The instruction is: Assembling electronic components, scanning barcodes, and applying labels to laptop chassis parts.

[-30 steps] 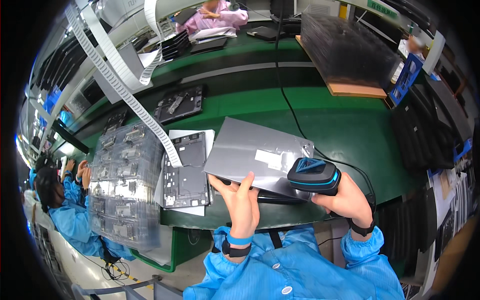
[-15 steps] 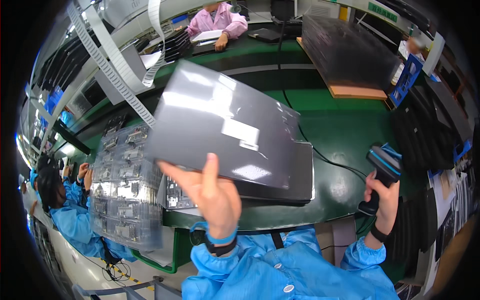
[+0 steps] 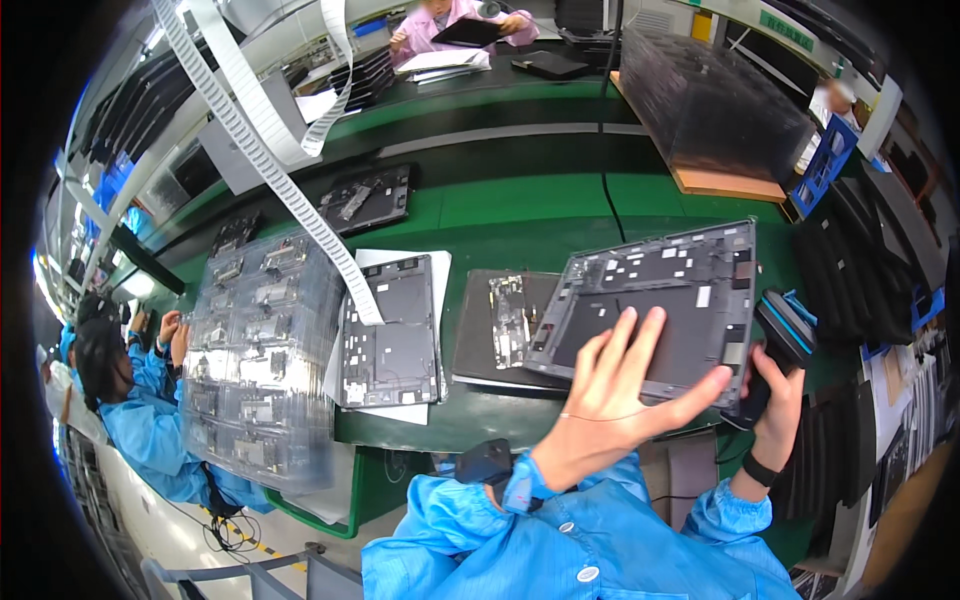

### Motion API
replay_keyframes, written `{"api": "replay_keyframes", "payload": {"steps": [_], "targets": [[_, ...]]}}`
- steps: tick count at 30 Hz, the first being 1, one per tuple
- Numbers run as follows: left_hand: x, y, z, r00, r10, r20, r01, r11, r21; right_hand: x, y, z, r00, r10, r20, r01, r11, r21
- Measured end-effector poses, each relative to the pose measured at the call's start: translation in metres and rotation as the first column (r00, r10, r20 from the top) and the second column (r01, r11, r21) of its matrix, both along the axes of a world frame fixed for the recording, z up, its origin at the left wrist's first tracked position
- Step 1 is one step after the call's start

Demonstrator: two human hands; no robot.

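Note:
A dark laptop housing panel (image 3: 640, 320) lies tilted in front of me at the right, its inner side with ribs and small white labels facing up. My left hand (image 3: 625, 405) rests on that inner side with fingers spread and thumb toward the right edge. In my right hand (image 3: 775, 410) is a black and blue handheld barcode scanner (image 3: 787, 328), held by its grip beside the panel's right edge. Partly under the panel is a dark flat case (image 3: 475, 335) with a narrow circuit board (image 3: 508, 320) on it.
To the left, another housing panel (image 3: 390, 350) lies on white sheets, beside stacked clear trays (image 3: 260, 370) of boards. A label strip (image 3: 290, 200) hangs above. Farther back are an opened device (image 3: 370, 200) and a tall clear-plastic stack (image 3: 710, 100). Co-workers sit left and across.
My left hand has moved right, and the panel has turned from its glossy outer side to its inner side. The left panel and circuit board now show. My right hand keeps the scanner.

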State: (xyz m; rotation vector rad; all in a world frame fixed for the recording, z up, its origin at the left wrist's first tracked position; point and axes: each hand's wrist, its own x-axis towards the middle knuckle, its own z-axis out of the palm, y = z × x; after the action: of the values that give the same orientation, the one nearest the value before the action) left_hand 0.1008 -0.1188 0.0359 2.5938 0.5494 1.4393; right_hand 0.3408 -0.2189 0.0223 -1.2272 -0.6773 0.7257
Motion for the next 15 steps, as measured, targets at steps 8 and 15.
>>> {"api": "replay_keyframes", "payload": {"steps": [8,15], "targets": [[0.023,-0.012,-0.015,0.993,0.039,-0.113,-0.037,0.999,0.021,-0.036,0.035,0.005,0.957,-0.008,-0.289,0.078,0.969,0.233],[-0.067,0.028,0.004,0.924,0.38,0.046,-0.357,0.9,-0.25,-0.019,0.038,-0.005,0.982,-0.125,-0.145,0.139,0.986,0.09]]}}
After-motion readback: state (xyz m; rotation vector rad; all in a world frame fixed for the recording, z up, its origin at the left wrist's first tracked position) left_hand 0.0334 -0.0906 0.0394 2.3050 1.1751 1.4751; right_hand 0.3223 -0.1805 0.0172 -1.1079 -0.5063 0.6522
